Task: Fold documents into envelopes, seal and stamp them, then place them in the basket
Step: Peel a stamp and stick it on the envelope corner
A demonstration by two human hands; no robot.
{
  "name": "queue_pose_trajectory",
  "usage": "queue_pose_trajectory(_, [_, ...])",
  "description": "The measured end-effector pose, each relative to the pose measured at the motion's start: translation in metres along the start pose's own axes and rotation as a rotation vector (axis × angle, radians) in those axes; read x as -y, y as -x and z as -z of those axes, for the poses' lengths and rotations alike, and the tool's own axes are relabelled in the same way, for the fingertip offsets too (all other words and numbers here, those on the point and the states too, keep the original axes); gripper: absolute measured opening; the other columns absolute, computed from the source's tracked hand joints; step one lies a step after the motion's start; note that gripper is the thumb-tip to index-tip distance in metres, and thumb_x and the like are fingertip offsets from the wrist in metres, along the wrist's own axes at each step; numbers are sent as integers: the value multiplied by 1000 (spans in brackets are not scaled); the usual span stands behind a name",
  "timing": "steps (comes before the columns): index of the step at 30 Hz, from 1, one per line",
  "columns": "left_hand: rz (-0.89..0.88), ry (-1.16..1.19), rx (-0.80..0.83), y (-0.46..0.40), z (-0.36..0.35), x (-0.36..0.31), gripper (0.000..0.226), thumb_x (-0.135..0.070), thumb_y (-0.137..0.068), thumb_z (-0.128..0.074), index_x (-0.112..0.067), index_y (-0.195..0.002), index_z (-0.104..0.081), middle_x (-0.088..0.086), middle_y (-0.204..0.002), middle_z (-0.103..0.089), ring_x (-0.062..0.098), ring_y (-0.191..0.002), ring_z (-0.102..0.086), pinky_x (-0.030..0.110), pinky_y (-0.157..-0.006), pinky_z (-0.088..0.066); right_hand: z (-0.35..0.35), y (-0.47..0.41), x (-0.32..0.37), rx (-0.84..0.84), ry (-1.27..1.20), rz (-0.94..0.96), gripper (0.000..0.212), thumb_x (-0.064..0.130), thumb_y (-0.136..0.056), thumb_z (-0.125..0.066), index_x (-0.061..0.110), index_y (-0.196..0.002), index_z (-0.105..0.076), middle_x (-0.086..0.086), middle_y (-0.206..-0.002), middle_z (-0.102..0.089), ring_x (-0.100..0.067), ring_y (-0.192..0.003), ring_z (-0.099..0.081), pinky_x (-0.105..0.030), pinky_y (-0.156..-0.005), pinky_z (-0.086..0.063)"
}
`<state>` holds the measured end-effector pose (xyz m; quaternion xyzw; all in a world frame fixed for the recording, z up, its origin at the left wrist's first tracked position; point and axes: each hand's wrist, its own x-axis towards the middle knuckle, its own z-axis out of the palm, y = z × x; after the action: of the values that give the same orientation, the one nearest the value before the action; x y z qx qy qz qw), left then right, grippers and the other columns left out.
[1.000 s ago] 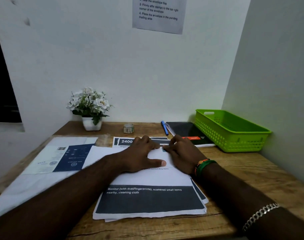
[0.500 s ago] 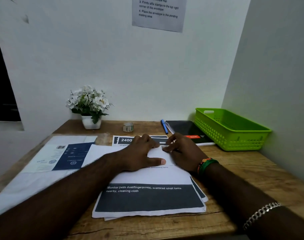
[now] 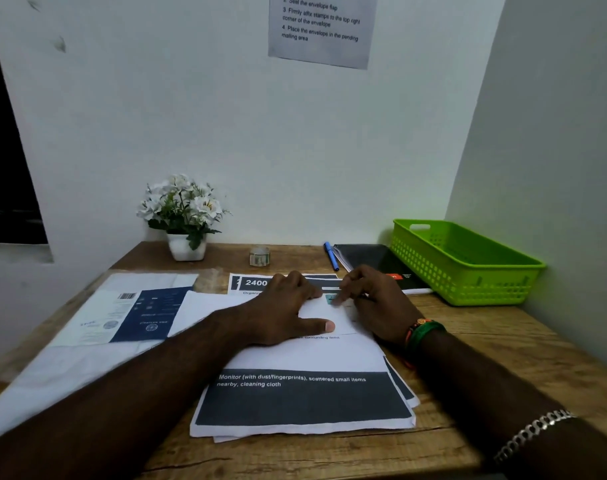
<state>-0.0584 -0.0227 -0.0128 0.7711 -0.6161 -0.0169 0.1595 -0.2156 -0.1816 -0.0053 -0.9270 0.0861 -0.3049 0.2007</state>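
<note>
A white envelope [image 3: 333,315] lies on top of a stack of printed documents [image 3: 302,396] in the middle of the desk. My left hand [image 3: 284,310] rests flat on the envelope's left part, thumb stretched out along it. My right hand [image 3: 374,299] sits at the envelope's top right corner, and its index fingertip presses a small teal stamp [image 3: 329,298] there. The green plastic basket [image 3: 468,271] stands at the right against the wall, with nothing visible inside.
A blue pen [image 3: 331,256] and a black notebook [image 3: 368,259] lie behind my right hand, beside the basket. A small tape roll [image 3: 259,256] and a potted white flower [image 3: 184,216] stand at the back. White and blue mailers [image 3: 132,313] lie at the left.
My right hand's fingers have drawn back a little, and the teal stamp now shows under the index fingertip. My left hand has stayed pressed on the envelope.
</note>
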Motion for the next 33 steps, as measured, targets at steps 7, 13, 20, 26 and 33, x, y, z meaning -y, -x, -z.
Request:
queue_pose_trajectory(7, [52,-45,-28,17,22,-13,81,-81,-87,-40,-26,-147,-46,2,-143,-47,25,-132,-42,45,-110,-38,-1,-1,2,31,105,-33,43,-13,-76,-53,18,-91,-80,-1,-102,-63,-14,-96,-61,-6,-78,-36])
queue_pose_trajectory(13, [654,-44,-373,72,66,35,54,-68,-82,-59,-26,-116,-62,8,-128,-63,33,-114,-61,45,-94,-53,21,6,21,-234,23,-255,26,0,-80,-61,18,-73,-78,9,-70,-69,1,-64,-60,-12,-63,-41])
queue_pose_trajectory(20, [776,48,-355,107,62,30,44,-38,-90,-73,-17,-126,-58,10,-136,-60,30,-128,-53,36,-100,-45,3,14,41,-22,82,-448,4,26,-73,-73,22,-74,-74,2,-80,-73,-15,-82,-68,-24,-74,-49])
queue_pose_trajectory(26, [861,386,-530,122,70,32,40,-16,-78,-84,-20,-112,-63,12,-123,-64,30,-111,-62,37,-93,-53,8,13,47,0,2,-586,33,31,-60,-88,25,-90,-74,1,-95,-70,-17,-92,-65,-24,-77,-47])
queue_pose_trajectory(33, [814,995,-811,128,71,27,25,3,-84,-76,-12,-102,-70,16,-99,-69,28,-80,-66,43,-56,-62,40,24,73,-50,-774,-801,29,-2,-73,-82,-2,-100,-71,-12,-71,-67,-16,-50,-60,-21,-45,-46])
